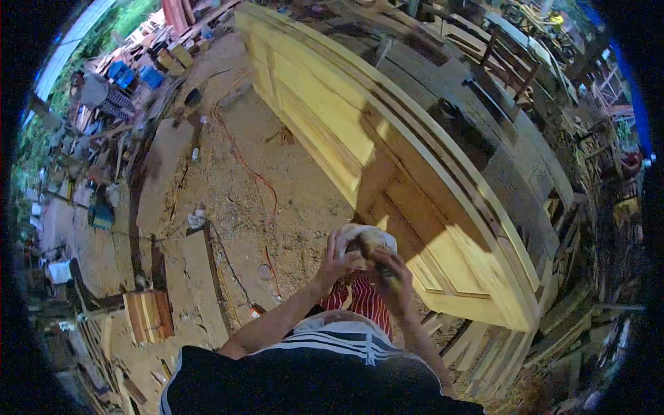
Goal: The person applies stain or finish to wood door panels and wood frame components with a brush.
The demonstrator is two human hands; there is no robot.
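Note:
In front of my body, both hands are up at a whitish and brown bundle (370,238) that looks like a crumpled rag. My left hand (335,259) has its fingers closed on the left side of it. My right hand (393,277) grips its right side, with the fingers partly shaded; a small dark and yellowish patch shows at that palm, too blurred to name. Just beyond and to the right, a large panelled wooden door (332,131) stands tilted on its long edge, my shadow falling over its nearer panels.
An orange cord (266,183) snakes over the sawdust-covered ground (235,200) at the left. A striped wood block (148,317) and boards (200,277) lie at lower left. Stacked planks (484,356) sit under the door's near end. Blue containers (149,77) stand at the far left.

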